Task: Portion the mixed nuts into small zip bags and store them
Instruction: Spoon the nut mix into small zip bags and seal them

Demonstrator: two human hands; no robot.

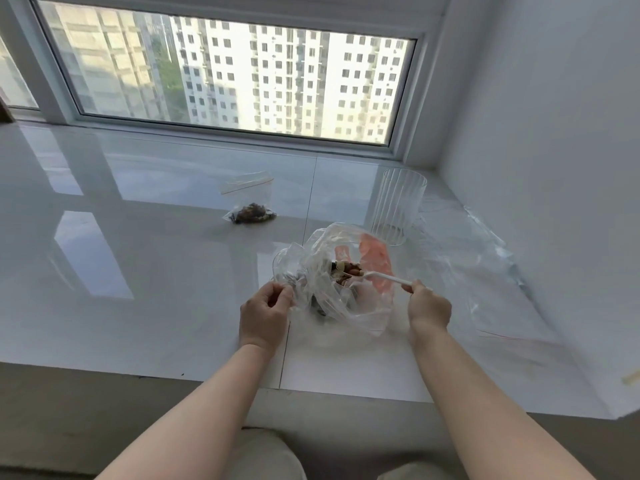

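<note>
Both forearms reach in from the near edge over the white sill (138, 271). Left hand (265, 315) pinches the rim of the big clear plastic bag (322, 271), fingers curled round the film, keeping it open. Right hand (427, 306) grips a white plastic spoon (384, 278) by the handle; bowl end is inside the bag, loaded with mixed nuts (346, 270). Bag sits mid-sill, slightly right. One small zip bag (249, 202) with nuts in it lies farther out, left of the ribbed clear cup (398, 206). More clear bags (485, 271) lie flat at right, near the wall.
</note>
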